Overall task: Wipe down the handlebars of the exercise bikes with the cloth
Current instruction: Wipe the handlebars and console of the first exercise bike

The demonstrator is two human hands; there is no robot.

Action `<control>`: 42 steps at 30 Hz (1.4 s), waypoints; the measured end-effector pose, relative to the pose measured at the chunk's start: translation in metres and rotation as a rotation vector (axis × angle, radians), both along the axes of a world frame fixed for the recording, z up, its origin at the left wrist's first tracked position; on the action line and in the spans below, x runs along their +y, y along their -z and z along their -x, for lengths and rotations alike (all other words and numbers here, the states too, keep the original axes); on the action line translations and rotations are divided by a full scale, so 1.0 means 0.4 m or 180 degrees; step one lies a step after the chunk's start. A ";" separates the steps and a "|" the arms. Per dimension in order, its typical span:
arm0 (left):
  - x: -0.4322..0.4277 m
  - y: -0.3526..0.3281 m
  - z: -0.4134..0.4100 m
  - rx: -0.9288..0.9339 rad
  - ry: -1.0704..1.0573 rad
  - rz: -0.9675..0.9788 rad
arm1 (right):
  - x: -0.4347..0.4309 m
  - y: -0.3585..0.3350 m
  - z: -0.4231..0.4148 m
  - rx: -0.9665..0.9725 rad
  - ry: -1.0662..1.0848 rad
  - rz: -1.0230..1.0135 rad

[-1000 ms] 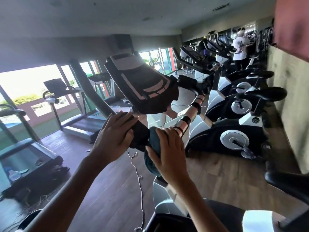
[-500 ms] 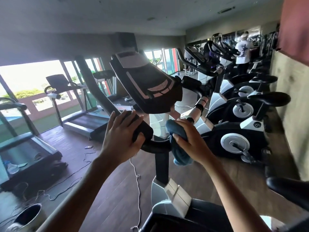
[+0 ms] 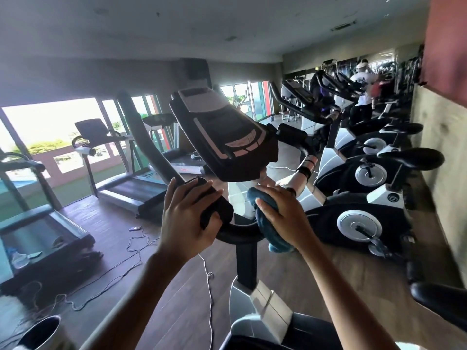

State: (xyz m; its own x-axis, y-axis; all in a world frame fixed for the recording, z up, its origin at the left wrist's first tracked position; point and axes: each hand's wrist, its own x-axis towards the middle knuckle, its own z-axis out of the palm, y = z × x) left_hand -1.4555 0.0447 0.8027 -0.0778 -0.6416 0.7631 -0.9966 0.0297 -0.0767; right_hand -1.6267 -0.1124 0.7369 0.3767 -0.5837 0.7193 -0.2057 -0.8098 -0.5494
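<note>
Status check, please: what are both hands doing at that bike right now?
Left hand gripping the padded handlebar. Right hand pressing blue cloth on the bar's right side. Nothing in the way.

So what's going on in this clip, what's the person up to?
A person in a gym is cleaning the nearest exercise bike. The right hand presses a blue cloth around the right side of the black handlebar, just below the tilted console. The left hand grips the padded left handlebar end, apparently to steady it. More bikes line the wall on the right, treadmills stand by the windows on the left, and another person is at the far end.
</note>
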 end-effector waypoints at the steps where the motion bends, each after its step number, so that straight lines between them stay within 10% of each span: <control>1: -0.001 0.001 0.001 0.0031 0.0007 0.0011 | -0.027 -0.012 0.001 0.0036 -0.0061 -0.0112; 42: -0.008 0.016 0.006 0.0169 -0.0026 0.0163 | 0.020 0.009 0.020 -0.0204 -0.0265 0.0054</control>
State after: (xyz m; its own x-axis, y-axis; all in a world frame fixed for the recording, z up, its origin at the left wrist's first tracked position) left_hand -1.4579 0.0415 0.7964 -0.0313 -0.6022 0.7978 -0.9995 0.0190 -0.0249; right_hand -1.6349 -0.1045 0.7332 0.3764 -0.5399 0.7529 -0.1021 -0.8319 -0.5455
